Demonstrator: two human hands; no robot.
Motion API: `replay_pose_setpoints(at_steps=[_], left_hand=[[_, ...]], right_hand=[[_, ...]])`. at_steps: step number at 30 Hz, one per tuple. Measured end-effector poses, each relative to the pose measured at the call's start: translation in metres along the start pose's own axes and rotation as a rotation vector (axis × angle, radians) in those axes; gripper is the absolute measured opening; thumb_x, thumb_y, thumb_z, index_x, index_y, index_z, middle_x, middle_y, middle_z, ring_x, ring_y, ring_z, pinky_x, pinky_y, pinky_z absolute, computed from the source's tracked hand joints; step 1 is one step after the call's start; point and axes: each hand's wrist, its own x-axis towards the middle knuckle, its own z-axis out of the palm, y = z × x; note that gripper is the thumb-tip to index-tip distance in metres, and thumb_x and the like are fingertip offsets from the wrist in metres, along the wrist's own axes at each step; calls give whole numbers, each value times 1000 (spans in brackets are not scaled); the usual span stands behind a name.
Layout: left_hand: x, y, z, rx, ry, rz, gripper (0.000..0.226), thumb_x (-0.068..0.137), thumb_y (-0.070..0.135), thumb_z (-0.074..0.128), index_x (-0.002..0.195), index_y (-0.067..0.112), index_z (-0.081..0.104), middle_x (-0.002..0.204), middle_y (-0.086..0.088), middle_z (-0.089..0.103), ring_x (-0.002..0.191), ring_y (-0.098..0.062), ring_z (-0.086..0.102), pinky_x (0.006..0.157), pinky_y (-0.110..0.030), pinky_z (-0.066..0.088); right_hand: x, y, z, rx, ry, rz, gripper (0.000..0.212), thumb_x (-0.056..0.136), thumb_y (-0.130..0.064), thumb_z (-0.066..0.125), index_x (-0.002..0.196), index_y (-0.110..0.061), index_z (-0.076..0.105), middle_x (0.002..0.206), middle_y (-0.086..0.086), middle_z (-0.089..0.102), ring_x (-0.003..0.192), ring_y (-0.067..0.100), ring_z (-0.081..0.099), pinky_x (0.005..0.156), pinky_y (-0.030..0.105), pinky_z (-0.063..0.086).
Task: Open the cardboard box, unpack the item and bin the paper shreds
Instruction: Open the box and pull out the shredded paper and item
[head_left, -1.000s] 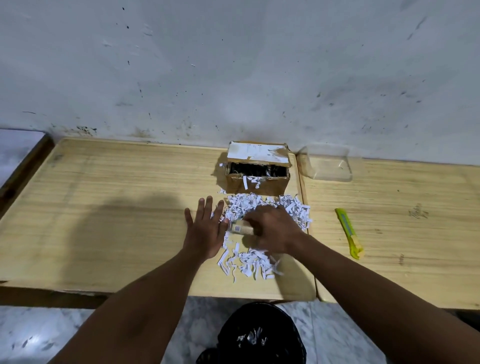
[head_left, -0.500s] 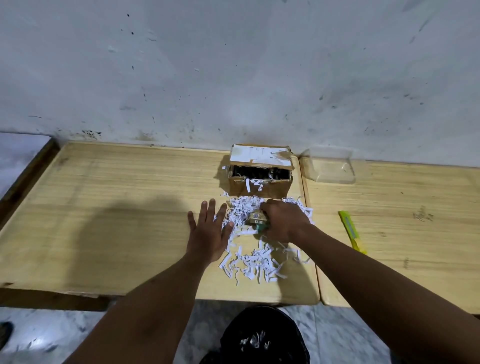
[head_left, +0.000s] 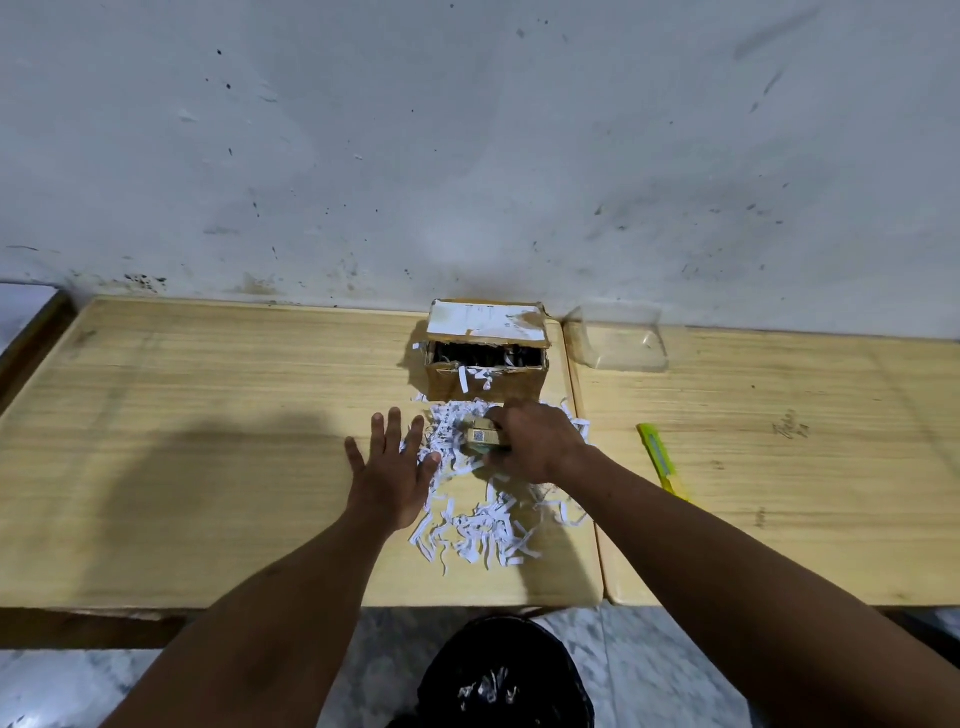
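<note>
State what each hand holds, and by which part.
Right hand grips a small printed carton from above, fingers over its top. Left hand lies flat, holding nothing.

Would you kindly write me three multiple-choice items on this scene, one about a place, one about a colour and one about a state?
1. Where does the bin stand?
A. On the table
B. On the floor below the table's near edge
C. Beside the wall

2. What colour is the cutter on the table?
A. Yellow-green
B. Red
C. Black

3. How is the cardboard box?
A. Taped shut
B. Crushed flat
C. Open, with its flap up

Answers:
1. B: the black bin sits on the floor under the edge of the table.
2. A: the cutter right of the paper shreds is yellow-green.
3. C: the cardboard box shows a dark inside under its raised flap.
</note>
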Motion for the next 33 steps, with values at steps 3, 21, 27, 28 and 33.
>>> replay_pose_setpoints(at_steps=[3,21,27,28,33], left_hand=[[-4,10,1,-8,-21,-2,86,83,65,-12,158,24,4,165,-10,-9,151,-29,-15,115,-65,-2],[3,56,6,11,-28,113,105,84,74,-13,149,9,36,164,-16,12,152,-30,6,114,-67,10],[7,54,1,11,-10,126,97,83,70,-5,150,11,33,165,-13,7,153,-27,2,116,-64,6],[8,54,0,19,-16,124,97,82,69,-6,151,12,32,165,-12,4,153,-26,1,117,-64,5],[12,48,1,43,-23,144,114,73,77,-26,149,14,30,165,-15,5,153,-29,2,115,-66,9]], right_hand=[[-2,7,-5,169,-29,1,45,88,-32,67,130,-17,55,118,15,62,107,35,59,79,37,47],[-86,174,-10,307,153,788,48,86,-19,58,133,-20,48,110,16,65,97,39,64,70,34,45],[-108,213,12,174,106,1014,38,91,-28,58,124,-14,44,114,14,62,105,36,64,80,41,52],[-107,213,16,186,126,1041,41,93,-33,56,126,-14,42,115,14,60,106,37,62,81,43,51],[-99,203,39,184,220,1045,76,95,-48,47,154,-25,5,137,11,45,122,37,47,92,60,42]])
